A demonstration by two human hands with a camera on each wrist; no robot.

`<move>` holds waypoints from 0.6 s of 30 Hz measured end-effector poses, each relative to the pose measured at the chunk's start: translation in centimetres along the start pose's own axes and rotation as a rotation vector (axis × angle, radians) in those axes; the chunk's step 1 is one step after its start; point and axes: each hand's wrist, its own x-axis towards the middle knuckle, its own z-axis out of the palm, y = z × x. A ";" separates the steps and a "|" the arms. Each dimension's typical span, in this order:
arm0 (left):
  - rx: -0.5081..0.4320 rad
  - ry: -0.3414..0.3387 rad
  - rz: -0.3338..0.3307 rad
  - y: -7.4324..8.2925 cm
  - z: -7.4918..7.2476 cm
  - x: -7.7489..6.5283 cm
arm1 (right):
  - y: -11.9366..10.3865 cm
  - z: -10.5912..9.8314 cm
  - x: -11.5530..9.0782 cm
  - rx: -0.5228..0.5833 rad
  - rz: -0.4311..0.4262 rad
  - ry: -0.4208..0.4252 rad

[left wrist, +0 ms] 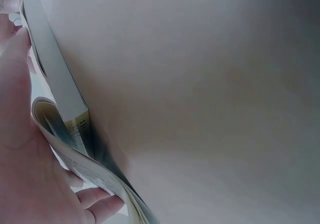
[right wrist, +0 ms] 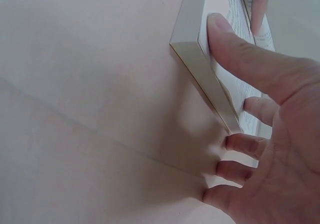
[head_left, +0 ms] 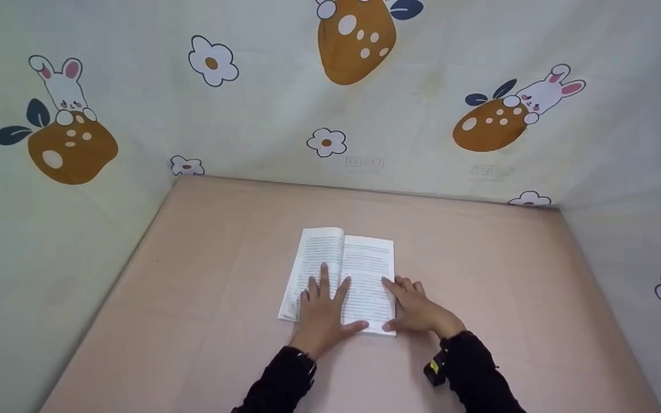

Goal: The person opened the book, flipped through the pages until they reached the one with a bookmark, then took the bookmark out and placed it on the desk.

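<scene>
A thick paperback book (head_left: 368, 261) lies spread on the table, showing pages of printed text. My left hand (head_left: 320, 321) lies flat across the left page and the spine fold, its fingers spread and its thumb reaching over the bottom of the right page. At the book's right edge is my right hand (head_left: 425, 312). Its thumb (right wrist: 240, 54) rests on the right page near the bottom corner and its index finger touches the same page higher up. The other right fingers stand beside the page block, tips down at the table. In the left wrist view the left pages (left wrist: 82, 161) bow upward.
The table (head_left: 216, 275) has a plain pinkish cover. A pale cloth (head_left: 267, 115) printed with rabbits, brown fruit and flowers stands behind it and along both sides. Dark sleeves (head_left: 284, 376) cover both forearms, and a small black device (head_left: 435, 370) sits at the right wrist.
</scene>
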 end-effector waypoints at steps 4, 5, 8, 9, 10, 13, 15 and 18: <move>-0.007 -0.014 -0.001 -0.1 0.2 -0.1 | 0.1 0.3 0.0 -0.001 -0.001 0.009; -0.004 -0.018 0.002 -0.1 0.2 -0.1 | 0.1 0.3 0.0 -0.002 0.002 0.008; 0.016 -0.027 0.005 -0.1 0.2 -0.1 | 0.0 0.3 0.1 -0.001 0.004 0.008; 0.023 -0.029 0.003 -0.1 0.2 -0.1 | -0.1 0.3 0.1 -0.003 0.004 0.009; 0.028 -0.029 0.003 -0.2 0.1 0.0 | -0.2 0.3 0.2 -0.002 -0.001 0.018; 0.026 -0.027 0.004 -0.2 0.0 0.0 | -0.2 0.3 0.3 -0.016 -0.004 0.050; 0.013 -0.045 0.003 -0.2 -0.1 0.1 | -0.3 0.3 0.4 -0.025 -0.003 0.066; 0.003 -0.056 0.004 -0.2 -0.2 0.0 | -0.3 0.5 0.6 -0.026 -0.002 0.079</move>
